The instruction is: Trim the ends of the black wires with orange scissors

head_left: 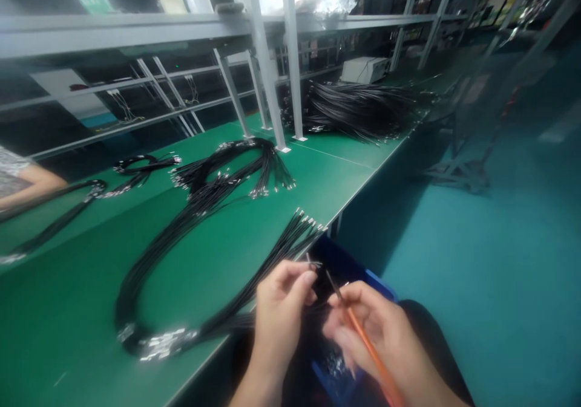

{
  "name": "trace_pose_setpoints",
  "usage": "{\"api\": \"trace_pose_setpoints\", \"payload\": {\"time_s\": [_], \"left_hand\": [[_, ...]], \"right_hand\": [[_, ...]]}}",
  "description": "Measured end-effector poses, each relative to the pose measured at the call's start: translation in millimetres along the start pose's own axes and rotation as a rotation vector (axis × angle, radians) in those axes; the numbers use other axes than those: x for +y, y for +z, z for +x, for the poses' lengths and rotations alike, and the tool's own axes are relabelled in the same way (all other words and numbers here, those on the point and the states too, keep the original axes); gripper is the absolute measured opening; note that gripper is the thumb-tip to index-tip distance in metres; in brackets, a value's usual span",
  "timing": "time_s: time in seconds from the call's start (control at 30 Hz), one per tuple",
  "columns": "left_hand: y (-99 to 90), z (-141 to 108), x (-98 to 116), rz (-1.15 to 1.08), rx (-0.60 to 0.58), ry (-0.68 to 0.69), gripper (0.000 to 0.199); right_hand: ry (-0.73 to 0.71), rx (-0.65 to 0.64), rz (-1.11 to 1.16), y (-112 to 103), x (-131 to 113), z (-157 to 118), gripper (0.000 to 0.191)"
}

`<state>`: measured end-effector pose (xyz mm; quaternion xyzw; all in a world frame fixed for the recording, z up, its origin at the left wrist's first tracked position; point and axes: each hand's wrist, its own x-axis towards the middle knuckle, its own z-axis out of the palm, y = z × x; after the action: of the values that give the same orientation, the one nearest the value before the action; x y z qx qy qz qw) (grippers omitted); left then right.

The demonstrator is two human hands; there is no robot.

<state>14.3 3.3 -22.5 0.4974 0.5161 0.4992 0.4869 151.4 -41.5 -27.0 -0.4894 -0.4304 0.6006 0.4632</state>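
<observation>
My left hand [281, 304] is closed in a pinch at the table's front edge, on the end of a black cable whose thin, light wire ends [314, 264] stick out past the fingertips. In my right hand [385, 328] is a slim orange-handled tool [365, 337] with a thin dark metal tip; its exact kind is unclear. The tip points up toward the wire ends, a small gap apart. Beside my left hand, a long bundle of black cables [145, 274] curves over the green table, with silvery ends fanned out near the edge.
Under my hands is a blue bin [381, 285] with small clear pieces inside. More cable coils [245, 147] and a large cable pile [358, 107] lie farther back by metal posts [267, 62]. At left, a person's arm [43, 180] rests near other cables. A shelf [136, 32] spans overhead.
</observation>
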Motion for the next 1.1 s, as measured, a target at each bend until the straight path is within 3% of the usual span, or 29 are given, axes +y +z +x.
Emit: {"api": "trace_pose_setpoints", "payload": {"time_s": [0.07, 0.13, 0.67, 0.93, 1.1], "left_hand": [[0.2, -1, -1, 0.013, 0.004, 0.018, 0.010], [0.6, -2, -1, 0.027, -0.008, 0.036, 0.010], [8.4, -5, 0, 0.077, -0.054, 0.081, 0.004], [8.1, -2, -7, 0.091, -0.064, 0.072, 0.005], [5.5, -1, -12, 0.057, -0.070, 0.047, 0.006]], "right_hand": [[0.146, -0.078, 0.079, 2, -5, -2, 0.016], [0.190, -0.089, 0.140, 3, -7, 0, 0.019], [0.204, -0.033, 0.141, 5, -1, 13, 0.019], [0.232, -0.082, 0.223, 1, 2, 10, 0.027], [0.249, -0.048, 0.123, -3, -1, 6, 0.023]]}}
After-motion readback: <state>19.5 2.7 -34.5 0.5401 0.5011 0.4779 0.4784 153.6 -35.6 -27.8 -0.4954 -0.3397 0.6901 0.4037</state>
